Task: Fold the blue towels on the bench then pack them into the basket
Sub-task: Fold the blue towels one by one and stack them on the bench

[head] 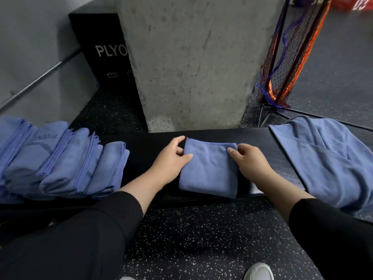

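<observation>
Speckled floor [201, 239] nearest. Beyond, on the bench [145, 150], folded towel [210, 168], long axis running away, gripped between left hand [171, 160] and right hand [250, 162]: thumbs on top, fingers tucked under its far corners. Folded stack [66, 160] left, unfolded towels [327, 158] right. Basket unseen.

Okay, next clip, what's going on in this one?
A person is folding blue towels on a black bench. Both hands hold a folded towel at mid-bench: the left hand grips its left edge, the right hand pinches its right edge. A row of folded towels sits on the left, and unfolded towels lie spread on the right. No basket is in view.
</observation>
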A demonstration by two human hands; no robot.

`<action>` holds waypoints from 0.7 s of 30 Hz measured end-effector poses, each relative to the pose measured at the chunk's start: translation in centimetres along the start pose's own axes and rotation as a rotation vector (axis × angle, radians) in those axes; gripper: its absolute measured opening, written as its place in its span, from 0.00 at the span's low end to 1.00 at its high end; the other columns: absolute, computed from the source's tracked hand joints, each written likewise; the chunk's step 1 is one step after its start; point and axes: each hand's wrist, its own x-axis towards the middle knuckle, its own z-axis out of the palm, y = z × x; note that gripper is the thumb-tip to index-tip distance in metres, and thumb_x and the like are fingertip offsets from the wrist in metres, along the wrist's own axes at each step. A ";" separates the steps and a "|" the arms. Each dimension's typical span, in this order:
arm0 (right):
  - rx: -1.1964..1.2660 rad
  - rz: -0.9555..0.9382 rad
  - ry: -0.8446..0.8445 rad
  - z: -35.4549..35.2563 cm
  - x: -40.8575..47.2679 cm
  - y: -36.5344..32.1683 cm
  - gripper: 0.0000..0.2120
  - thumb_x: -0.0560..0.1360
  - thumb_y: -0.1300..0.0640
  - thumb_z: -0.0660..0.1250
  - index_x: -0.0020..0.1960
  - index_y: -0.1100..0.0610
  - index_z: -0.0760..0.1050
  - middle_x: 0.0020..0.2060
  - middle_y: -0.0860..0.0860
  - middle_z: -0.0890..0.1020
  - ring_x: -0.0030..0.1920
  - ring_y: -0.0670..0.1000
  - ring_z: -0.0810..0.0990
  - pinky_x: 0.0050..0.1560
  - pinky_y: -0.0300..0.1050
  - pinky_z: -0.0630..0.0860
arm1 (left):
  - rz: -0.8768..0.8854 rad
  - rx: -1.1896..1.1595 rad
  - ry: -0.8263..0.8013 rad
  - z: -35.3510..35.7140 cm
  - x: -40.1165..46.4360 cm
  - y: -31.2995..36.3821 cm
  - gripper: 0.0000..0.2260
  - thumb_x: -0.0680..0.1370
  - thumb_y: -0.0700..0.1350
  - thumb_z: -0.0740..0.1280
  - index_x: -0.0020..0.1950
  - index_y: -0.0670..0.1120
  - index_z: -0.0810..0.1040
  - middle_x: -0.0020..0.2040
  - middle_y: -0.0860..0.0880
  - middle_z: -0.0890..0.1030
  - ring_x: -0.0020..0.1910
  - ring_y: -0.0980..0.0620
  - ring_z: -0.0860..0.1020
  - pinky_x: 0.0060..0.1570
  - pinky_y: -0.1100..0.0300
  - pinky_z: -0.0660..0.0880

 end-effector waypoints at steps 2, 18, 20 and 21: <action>-0.134 0.022 0.051 0.4 0.6 0.5 0.17 0.78 0.43 0.68 0.57 0.55 0.77 0.47 0.52 0.80 0.48 0.53 0.77 0.47 0.46 0.70 | 0.068 0.393 0.098 0.4 0.8 -0.2 0.28 0.81 0.51 0.67 0.80 0.53 0.62 0.70 0.50 0.73 0.67 0.50 0.73 0.68 0.50 0.70; -0.664 -0.331 -0.341 2.5 -2.9 2.5 0.38 0.76 0.31 0.35 0.82 0.45 0.41 0.78 0.36 0.38 0.76 0.38 0.35 0.79 0.57 0.42 | 0.325 0.931 -0.266 2.6 0.0 -3.0 0.29 0.84 0.59 0.46 0.83 0.51 0.44 0.83 0.57 0.40 0.80 0.60 0.38 0.80 0.48 0.42; -0.660 -0.315 -0.347 2.2 -2.6 2.5 0.37 0.76 0.31 0.35 0.82 0.45 0.40 0.77 0.35 0.37 0.78 0.40 0.36 0.79 0.58 0.41 | 0.312 0.924 -0.286 2.4 -0.2 -3.1 0.30 0.84 0.60 0.46 0.83 0.51 0.42 0.82 0.58 0.39 0.80 0.60 0.36 0.80 0.48 0.42; -0.661 -0.310 -0.356 2.0 -2.6 2.6 0.36 0.77 0.32 0.38 0.82 0.45 0.41 0.78 0.36 0.38 0.79 0.41 0.37 0.79 0.58 0.41 | 0.306 0.922 -0.291 2.3 -0.3 -3.3 0.30 0.84 0.60 0.46 0.83 0.51 0.42 0.82 0.58 0.39 0.80 0.60 0.36 0.80 0.47 0.41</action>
